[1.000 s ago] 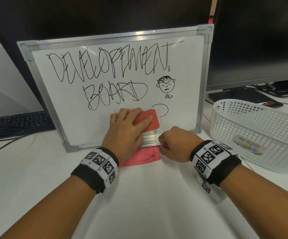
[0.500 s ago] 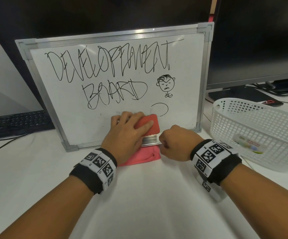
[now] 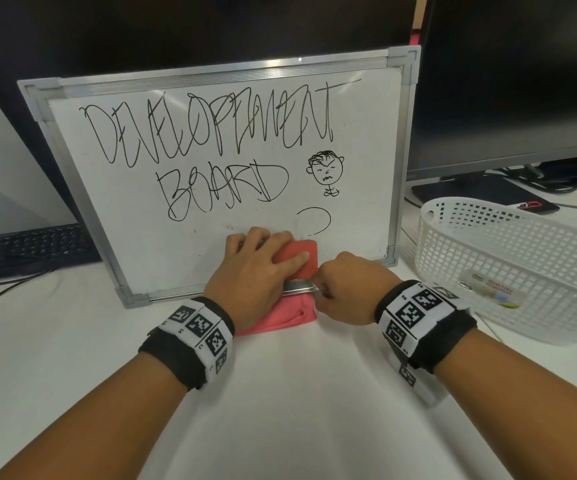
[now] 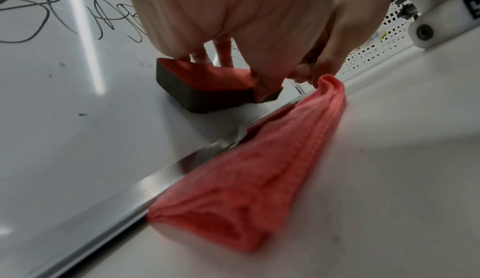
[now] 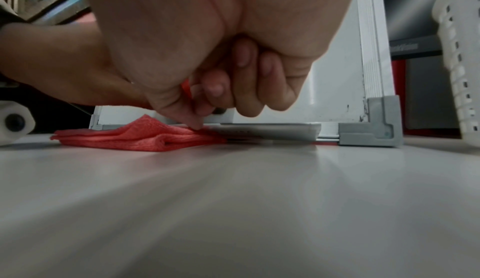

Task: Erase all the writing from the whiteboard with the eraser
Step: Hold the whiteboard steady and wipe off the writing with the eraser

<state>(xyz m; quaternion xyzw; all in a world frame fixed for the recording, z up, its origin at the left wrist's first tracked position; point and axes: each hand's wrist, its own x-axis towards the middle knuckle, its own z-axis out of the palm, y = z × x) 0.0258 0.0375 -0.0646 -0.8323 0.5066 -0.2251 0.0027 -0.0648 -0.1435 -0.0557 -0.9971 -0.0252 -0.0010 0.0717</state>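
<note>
A whiteboard (image 3: 183, 247) leans upright on the desk, with "DEVELOPMENT BOARD", a small face doodle (image 3: 327, 169) and a curved stroke (image 3: 318, 220) in black marker. My left hand (image 3: 269, 251) grips the red eraser (image 3: 306, 254) and holds its dark felt against the board's lower middle, just above the bottom frame. The left wrist view shows the eraser (image 4: 207, 89) flat on the board. My right hand (image 3: 332, 289) is a fist at the board's metal ledge (image 3: 299, 286). Its thumb tip (image 5: 194, 125) rests on a folded red cloth (image 5: 145, 136).
The red cloth (image 3: 287, 315) lies on the white desk against the board's bottom edge. A white perforated basket (image 3: 505, 258) stands at the right. A black keyboard (image 3: 27, 251) sits left of the board, and dark monitors (image 3: 522, 81) stand behind it.
My left hand has slid the eraser a little downward on the board, close to the bottom frame. The right fist has stayed at the ledge.
</note>
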